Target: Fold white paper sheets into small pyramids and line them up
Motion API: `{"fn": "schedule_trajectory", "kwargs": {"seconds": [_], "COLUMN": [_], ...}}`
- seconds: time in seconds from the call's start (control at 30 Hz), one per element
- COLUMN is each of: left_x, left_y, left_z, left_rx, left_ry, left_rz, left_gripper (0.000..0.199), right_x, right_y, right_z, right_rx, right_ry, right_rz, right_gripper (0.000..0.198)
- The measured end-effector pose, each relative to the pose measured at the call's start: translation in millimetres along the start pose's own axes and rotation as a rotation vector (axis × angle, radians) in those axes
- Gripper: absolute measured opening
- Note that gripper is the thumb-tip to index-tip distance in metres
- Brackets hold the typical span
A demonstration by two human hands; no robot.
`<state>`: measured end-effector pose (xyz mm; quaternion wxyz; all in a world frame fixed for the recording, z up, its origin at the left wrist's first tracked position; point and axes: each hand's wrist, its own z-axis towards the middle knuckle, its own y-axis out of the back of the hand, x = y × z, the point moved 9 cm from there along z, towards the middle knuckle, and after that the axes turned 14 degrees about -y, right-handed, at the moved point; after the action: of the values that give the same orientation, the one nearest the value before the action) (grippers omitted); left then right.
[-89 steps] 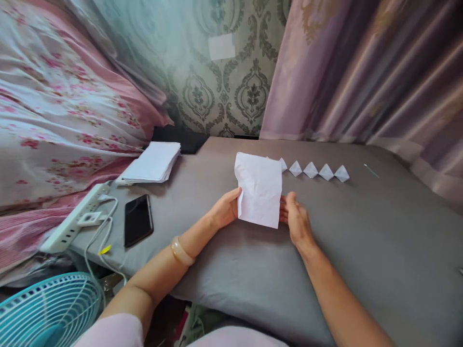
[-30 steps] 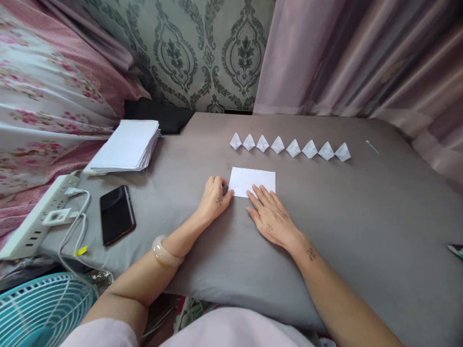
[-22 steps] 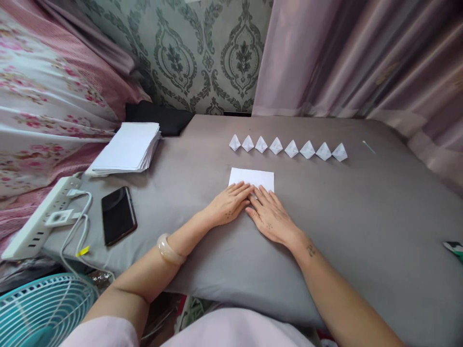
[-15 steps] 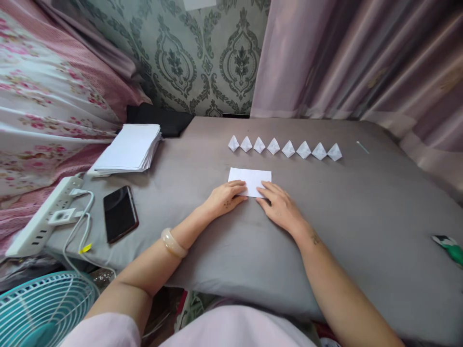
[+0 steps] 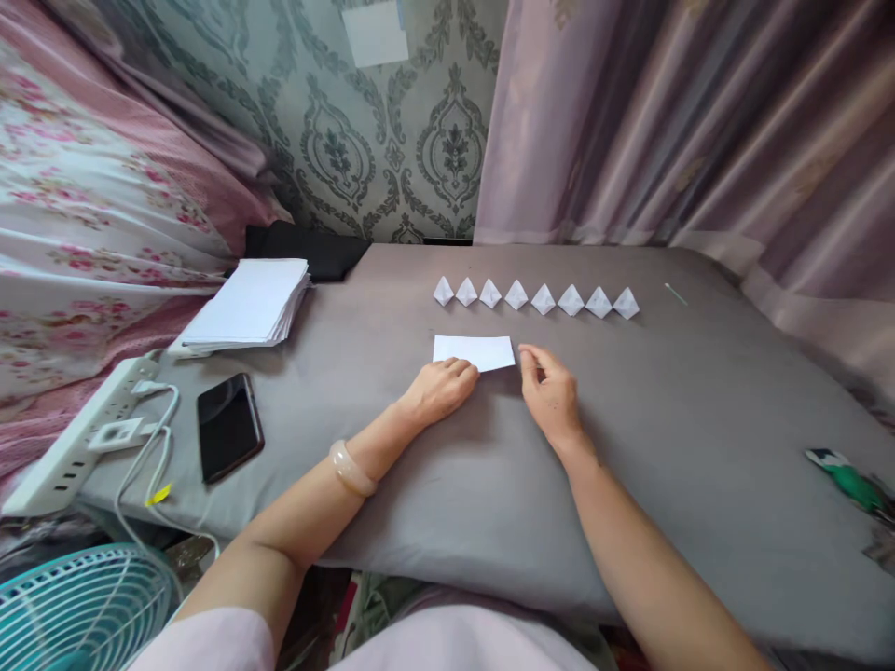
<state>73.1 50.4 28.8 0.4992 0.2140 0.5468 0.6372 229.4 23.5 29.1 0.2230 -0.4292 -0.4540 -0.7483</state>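
A folded white sheet of paper point(image 5: 474, 349) lies on the grey-covered table in front of me. My left hand point(image 5: 442, 388) grips its near left edge, the fingers curled over it. Just off the paper's right end, my right hand point(image 5: 549, 387) is closed, thumb and forefinger drawn together; nothing shows between them. Beyond the sheet stands a row of several small folded paper pieces point(image 5: 516, 295), pointed at the top.
A stack of white paper point(image 5: 244, 303) lies at the left, beside a black item point(image 5: 300, 252). Nearer are a phone point(image 5: 229, 429), a power strip point(image 5: 76, 447) with cables and a teal fan point(image 5: 84, 606). To the right are a cotton swab point(image 5: 675, 294) and a green object point(image 5: 854, 483).
My right hand has left the paper and moved right, its fingers now closed. My left hand has curled over the near edge. The camera view has shifted slightly.
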Motion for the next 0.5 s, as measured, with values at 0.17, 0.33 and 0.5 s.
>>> {"fn": "schedule_trajectory", "kwargs": {"seconds": [0.17,0.33,0.5], "left_x": [43.6,56.5,52.0], "left_y": [32.8,-8.8,-31.6], "left_z": [-33.5,-43.8,-44.6], "left_rx": [-0.699,-0.809,-0.625], "left_ry": [0.455,0.719,0.837], "left_rz": [-0.585,-1.181,-1.179], "left_gripper": [0.03,0.032,0.025], "right_x": [-22.8,-26.9,-28.6], "right_y": [5.3,-26.9,-27.9], "right_z": [4.2,-7.5,-10.8], "right_rx": [0.002,0.306,0.267], "right_ry": [-0.331,-0.535,-0.489], "right_rz": [0.341,0.496,0.381], "right_gripper": [0.059,0.07,0.061]}}
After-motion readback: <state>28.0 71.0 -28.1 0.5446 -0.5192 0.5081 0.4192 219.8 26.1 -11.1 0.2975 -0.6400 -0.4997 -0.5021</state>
